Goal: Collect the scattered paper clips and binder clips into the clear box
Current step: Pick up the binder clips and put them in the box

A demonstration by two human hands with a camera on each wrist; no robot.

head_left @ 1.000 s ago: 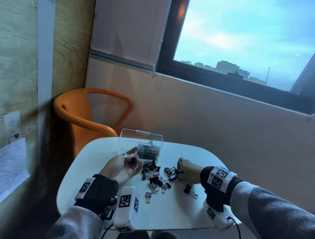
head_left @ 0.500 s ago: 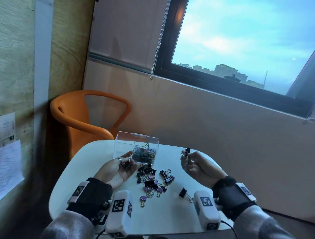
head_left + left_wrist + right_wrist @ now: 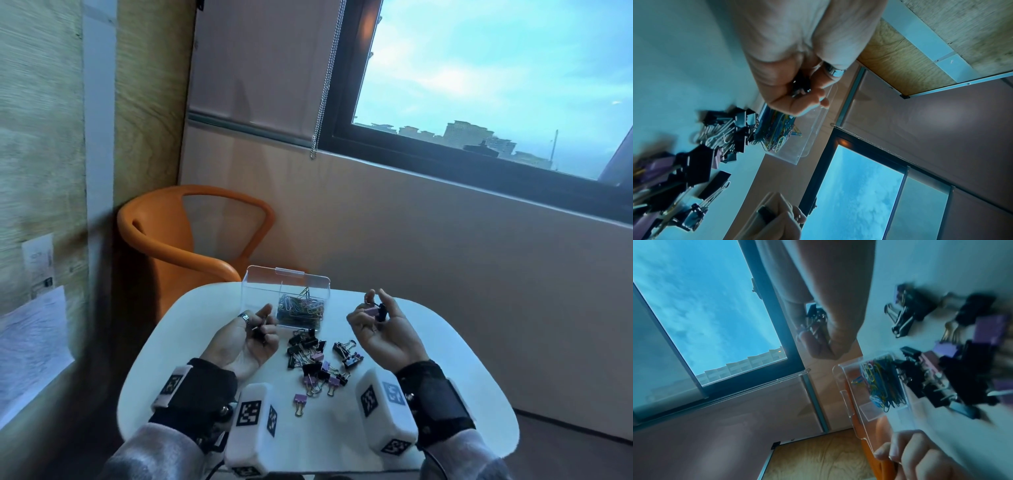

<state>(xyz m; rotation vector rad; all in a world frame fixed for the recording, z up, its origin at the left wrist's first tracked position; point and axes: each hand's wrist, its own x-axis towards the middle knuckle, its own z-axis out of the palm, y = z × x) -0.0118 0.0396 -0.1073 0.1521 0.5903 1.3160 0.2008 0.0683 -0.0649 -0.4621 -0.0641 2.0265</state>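
The clear box (image 3: 260,291) stands open at the far side of the white table (image 3: 445,370), with coloured paper clips (image 3: 303,308) inside. Black and pink binder clips (image 3: 318,359) lie heaped just in front of it, and one pink clip (image 3: 300,401) sits alone nearer me. My left hand (image 3: 253,337) is palm up left of the heap, fingers curled round black binder clips (image 3: 800,86). My right hand (image 3: 376,323) is raised palm up to the right of the box, pinching a pink and a black binder clip (image 3: 375,311).
An orange chair (image 3: 171,240) stands behind the table's far left corner. A wall and a window (image 3: 496,85) lie beyond. A bead chain (image 3: 325,78) hangs from the blind. The table's near edge lies under my wrists.
My right hand picked clips from the heap, turned palm up and lifted them toward the box. My left hand stayed palm up, holding its clips. The head view tilted slightly.
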